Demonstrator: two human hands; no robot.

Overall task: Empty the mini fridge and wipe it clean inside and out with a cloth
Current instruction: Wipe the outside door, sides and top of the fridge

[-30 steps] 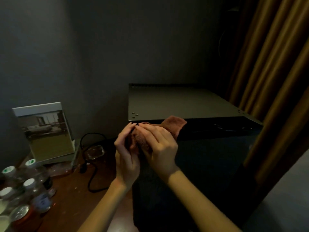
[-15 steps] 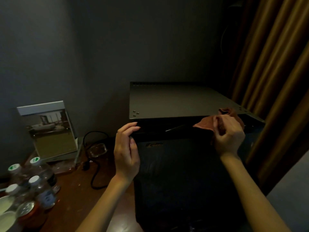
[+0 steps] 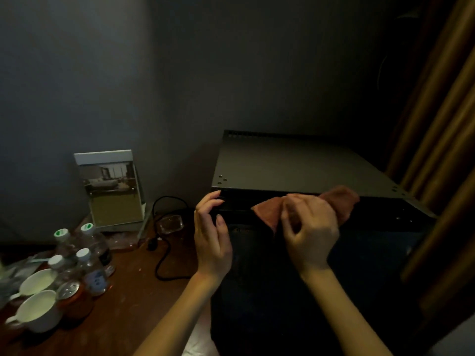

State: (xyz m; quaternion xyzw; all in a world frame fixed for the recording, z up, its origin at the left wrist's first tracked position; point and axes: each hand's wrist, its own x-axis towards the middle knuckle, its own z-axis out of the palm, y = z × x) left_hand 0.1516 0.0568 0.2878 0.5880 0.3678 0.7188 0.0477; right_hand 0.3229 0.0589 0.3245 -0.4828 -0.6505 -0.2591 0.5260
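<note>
- I take this for a dimly lit hotel guest room.
- A compact black mini fridge (image 3: 295, 163) stands in a corner against a plain grey wall (image 3: 102, 73), just beside a wooden counter (image 3: 133, 304).
- On the counter I see small capped water bottles (image 3: 95, 273), two white cups (image 3: 38, 312) and a drinks can (image 3: 73, 296) grouped together, the usual guest supplies.
- A standing card (image 3: 113, 186) by the wall carries a photo of a furnished room.
- A heavy gold-brown curtain (image 3: 442, 124) hangs on the fridge's right.
</note>
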